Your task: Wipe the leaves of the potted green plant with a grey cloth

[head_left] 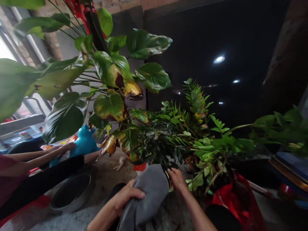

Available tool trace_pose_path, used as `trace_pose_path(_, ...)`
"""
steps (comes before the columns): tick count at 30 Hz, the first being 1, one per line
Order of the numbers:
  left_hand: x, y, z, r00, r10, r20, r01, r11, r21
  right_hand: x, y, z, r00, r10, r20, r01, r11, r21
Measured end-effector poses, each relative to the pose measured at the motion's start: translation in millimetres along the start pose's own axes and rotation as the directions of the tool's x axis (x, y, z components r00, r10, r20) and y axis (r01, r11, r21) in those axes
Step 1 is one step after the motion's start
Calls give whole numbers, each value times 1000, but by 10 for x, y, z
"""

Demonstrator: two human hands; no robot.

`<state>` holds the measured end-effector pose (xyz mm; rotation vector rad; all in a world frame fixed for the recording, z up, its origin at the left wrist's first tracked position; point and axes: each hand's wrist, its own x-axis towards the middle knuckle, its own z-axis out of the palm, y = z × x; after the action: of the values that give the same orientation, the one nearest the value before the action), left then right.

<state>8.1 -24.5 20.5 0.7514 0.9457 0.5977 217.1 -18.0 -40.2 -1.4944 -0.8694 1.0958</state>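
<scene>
Left hand [126,195] in closed grip on grey cloth [151,187]; right hand [177,178] beneath ZZ plant [196,106], fingertips hidden among leaves, grip cannot be told.

Bare left hand [126,195] and bare right hand [177,179] on slim bare forearms, uncovered along their whole visible length.

cloth [147,196] before plants [173,134], bowl [72,192] at left
</scene>
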Motion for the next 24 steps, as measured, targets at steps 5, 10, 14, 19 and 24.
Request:
trace_pose_path(5, 131, 578, 229, 946, 236, -223, -268, 956, -123, -55, -33, 51, 997, 62, 49, -64, 997, 43)
trace_pose_path(10, 454, 173, 253, 969, 188, -161, -188, 982, 18, -47, -29, 48, 994, 102, -28, -97, 986, 137)
trace_pose_path(14, 441, -292, 19, 992, 102, -77, -102, 995, 5, 29, -60, -104, 974, 111, -196, -51, 956, 288)
trace_pose_path(19, 356, -278, -49, 989, 116, -89, -112, 993, 47, 165, -201, -233, 954, 81, -288, 68, 879, 472)
trace_pose_path(24, 185, -191, -40, 989, 132, -60, -120, 978, 169, 208, -260, -219, 955, 87, -283, 84, 837, 540)
